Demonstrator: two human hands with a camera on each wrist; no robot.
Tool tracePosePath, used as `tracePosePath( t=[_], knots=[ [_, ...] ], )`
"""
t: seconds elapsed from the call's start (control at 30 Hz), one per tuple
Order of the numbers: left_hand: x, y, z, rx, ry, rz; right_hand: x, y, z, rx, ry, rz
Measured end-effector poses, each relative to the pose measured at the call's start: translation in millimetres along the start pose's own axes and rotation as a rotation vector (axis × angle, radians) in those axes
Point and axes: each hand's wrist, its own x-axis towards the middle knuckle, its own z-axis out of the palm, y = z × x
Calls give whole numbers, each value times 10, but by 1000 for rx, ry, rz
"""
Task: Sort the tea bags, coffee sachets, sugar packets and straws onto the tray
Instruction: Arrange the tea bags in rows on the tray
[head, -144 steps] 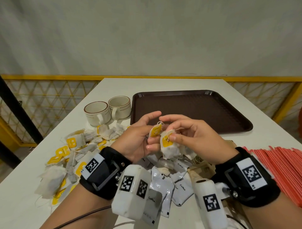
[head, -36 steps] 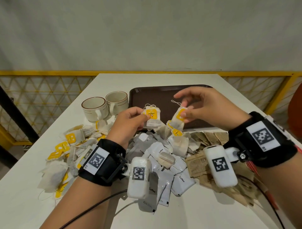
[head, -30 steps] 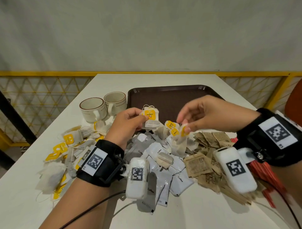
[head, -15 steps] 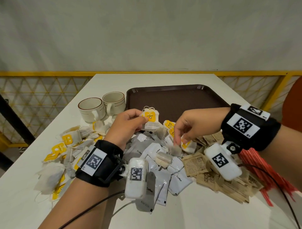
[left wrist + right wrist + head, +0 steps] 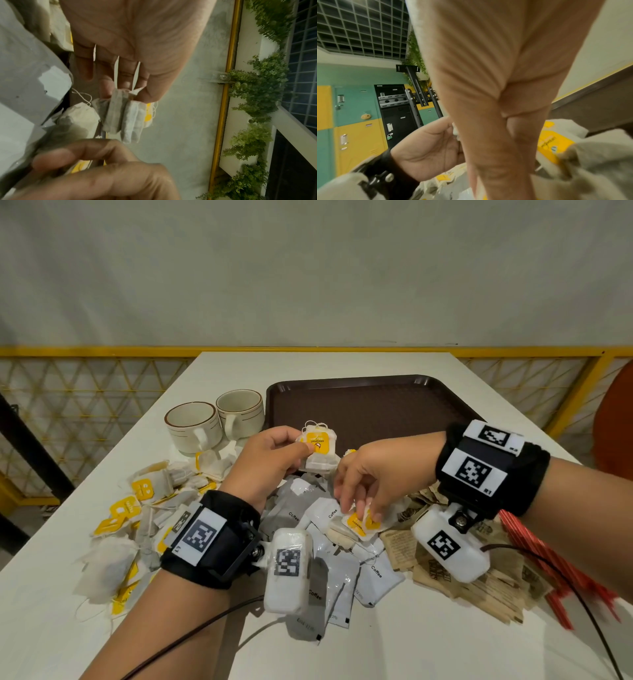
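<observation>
My left hand (image 5: pixel 303 448) pinches a small stack of tea bags (image 5: pixel 319 451) with a yellow tag on top, held up in front of the brown tray (image 5: pixel 376 402). The left wrist view shows that stack (image 5: pixel 123 119) edge-on between thumb and fingers. My right hand (image 5: pixel 359 510) reaches down onto the heap, its fingertips pinching a yellow-tagged tea bag (image 5: pixel 359 523) that lies on the grey coffee sachets (image 5: pixel 342 580). The right wrist view shows that tea bag (image 5: pixel 553 142) blurred beside the fingers. Nothing lies on the tray.
Loose tea bags (image 5: pixel 137 508) are strewn at the left. Brown sugar packets (image 5: pixel 442 570) lie under my right wrist, red straws (image 5: pixel 534 559) at the far right. Two beige cups (image 5: pixel 191 426) (image 5: pixel 239 412) stand left of the tray. A yellow railing runs behind the table.
My right hand has dropped from beside the stack to the heap and shifted left onto a tea bag there. The left hand keeps its stack almost still.
</observation>
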Motion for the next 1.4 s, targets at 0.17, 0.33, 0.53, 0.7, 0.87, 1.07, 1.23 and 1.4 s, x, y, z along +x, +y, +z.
tracePosePath(
  t=[0.17, 0.33, 0.53, 0.7, 0.87, 1.07, 1.23, 1.4],
  knots=[
    [3, -1, -2, 9, -4, 0, 103, -17, 39, -114, -34, 49],
    [14, -19, -10, -6, -7, -6, 83, -24, 43, -157, -23, 43],
    [23, -20, -19, -29, 29, 11, -55, -2, -40, -63, 44, 9],
    [129, 18, -125, -73, 97, 22, -256, 78, -311, 177, 249, -36],
    [451, 232, -186, 85, 51, 22, -231, 173, -725, 297, 470, -69],
    [1281, 561, -241, 321, -43, -64, 310, 367, -1126, 304, 608, 6],
    [1889, 513, -343, 632, -144, -174, 612, 703, -1148, 238, 500, 66],
    [2249, 411, -403, 870, -228, -214, 794, 906, -1438, 279, 477, 59]
  ],
)
